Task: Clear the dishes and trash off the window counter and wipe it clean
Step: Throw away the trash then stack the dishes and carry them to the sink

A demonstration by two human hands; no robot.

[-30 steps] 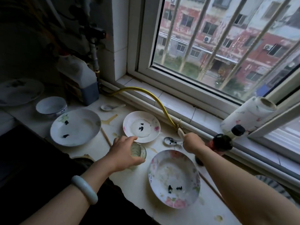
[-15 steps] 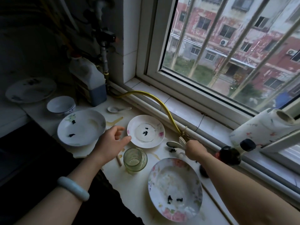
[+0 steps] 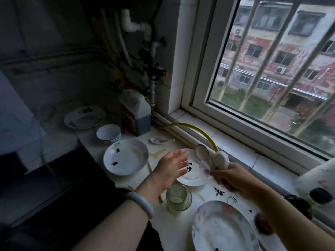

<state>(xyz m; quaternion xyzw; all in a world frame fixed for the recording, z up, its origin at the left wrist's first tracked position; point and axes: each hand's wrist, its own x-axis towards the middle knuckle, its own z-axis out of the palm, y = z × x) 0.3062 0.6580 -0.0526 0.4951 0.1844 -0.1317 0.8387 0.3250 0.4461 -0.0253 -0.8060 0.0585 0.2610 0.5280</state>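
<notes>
Your right hand [image 3: 233,178] pinches two white ceramic soup spoons [image 3: 203,153] by the handles, above the small white floral-rimmed plate [image 3: 192,180]. Your left hand [image 3: 170,169] hovers at the plate's 9 o'clock — fingers straight, holding nothing.

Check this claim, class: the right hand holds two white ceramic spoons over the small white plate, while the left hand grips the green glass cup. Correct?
One error. The left hand is open, fingers straight, above the small white plate; the green glass cup stands ungripped beside its wrist. The right hand does hold the two white ceramic spoons. The head view shows this.
</notes>
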